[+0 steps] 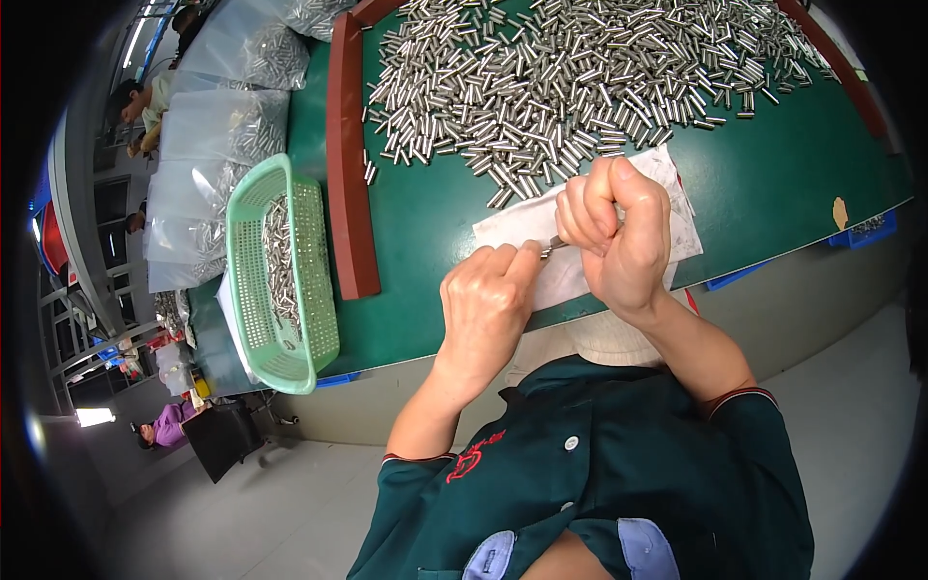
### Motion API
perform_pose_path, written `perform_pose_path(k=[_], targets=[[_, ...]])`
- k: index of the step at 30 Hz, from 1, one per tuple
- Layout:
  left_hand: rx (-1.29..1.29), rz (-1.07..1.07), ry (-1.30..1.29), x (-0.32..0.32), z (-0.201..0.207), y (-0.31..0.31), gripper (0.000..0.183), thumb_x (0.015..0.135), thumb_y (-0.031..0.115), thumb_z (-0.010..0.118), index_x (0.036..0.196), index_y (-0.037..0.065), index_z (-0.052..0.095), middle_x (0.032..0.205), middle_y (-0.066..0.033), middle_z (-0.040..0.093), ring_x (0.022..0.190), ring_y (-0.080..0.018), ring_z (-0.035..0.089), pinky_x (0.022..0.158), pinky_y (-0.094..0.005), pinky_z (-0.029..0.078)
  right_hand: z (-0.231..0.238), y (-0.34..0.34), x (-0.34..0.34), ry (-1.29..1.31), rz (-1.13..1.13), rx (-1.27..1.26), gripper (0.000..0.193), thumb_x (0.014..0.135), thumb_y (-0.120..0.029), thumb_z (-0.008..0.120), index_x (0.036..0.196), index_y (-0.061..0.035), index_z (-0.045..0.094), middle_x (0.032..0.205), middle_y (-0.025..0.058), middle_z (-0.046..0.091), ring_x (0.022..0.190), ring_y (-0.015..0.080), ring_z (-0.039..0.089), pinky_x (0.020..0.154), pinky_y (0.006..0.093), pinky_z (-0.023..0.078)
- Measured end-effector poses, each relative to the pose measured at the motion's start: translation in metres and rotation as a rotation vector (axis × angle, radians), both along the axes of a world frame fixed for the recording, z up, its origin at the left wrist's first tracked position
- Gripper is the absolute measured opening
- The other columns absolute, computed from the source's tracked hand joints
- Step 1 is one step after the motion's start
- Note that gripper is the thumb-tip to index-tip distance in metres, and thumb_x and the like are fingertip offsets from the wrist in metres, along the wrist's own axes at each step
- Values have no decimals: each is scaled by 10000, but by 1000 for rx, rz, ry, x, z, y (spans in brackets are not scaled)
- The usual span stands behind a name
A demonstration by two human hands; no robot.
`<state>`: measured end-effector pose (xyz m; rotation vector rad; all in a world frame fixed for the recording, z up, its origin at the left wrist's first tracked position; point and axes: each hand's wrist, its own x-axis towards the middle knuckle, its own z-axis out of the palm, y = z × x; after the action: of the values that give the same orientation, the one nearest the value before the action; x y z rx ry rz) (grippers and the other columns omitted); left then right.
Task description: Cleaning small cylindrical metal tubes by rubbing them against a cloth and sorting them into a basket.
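My left hand (488, 302) is closed, with thumb and forefinger pinched on a small shiny metal pin (548, 250). Close beside it, my right hand (628, 232) is curled into a fist, its fingertips by the same pin; whatever lies inside the fist is hidden. Both hands are over a white, smudged cloth (684, 222) near the table's front edge. Just beyond the cloth spreads a large heap of short, silvery metal pins (570, 82).
A dark red wooden rail (350, 193) borders the green tabletop (416, 280) on the left, another (841, 77) on the right. Left of the near rail stands a green basket (324, 329) with pins inside. Clear bags (193, 121) of pins line the far left. People work in the background.
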<state>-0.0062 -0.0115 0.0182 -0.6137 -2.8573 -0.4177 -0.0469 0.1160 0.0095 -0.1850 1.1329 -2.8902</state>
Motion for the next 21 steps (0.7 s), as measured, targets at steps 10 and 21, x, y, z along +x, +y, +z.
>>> perform_pose_path(k=[10, 21], targets=[[63, -59, 5, -3, -2, -2, 107, 598, -8, 568, 666, 43, 504, 528, -65, 436, 494, -217, 475, 452, -331, 391, 8, -9, 5, 84, 15, 207, 373, 886, -191, 294, 532, -76, 292, 466, -13, 257, 431, 70, 204, 416, 239, 193], [125, -47, 14, -3, -1, -1, 90, 640, 18, 596, 636, 46, 510, 519, -66, 459, 478, -228, 479, 444, -336, 390, 2, -15, 9, 412, -111, 397, 322, 838, -123, 395, 541, -14, 330, 451, 22, 305, 412, 82, 277, 371, 285, 230]])
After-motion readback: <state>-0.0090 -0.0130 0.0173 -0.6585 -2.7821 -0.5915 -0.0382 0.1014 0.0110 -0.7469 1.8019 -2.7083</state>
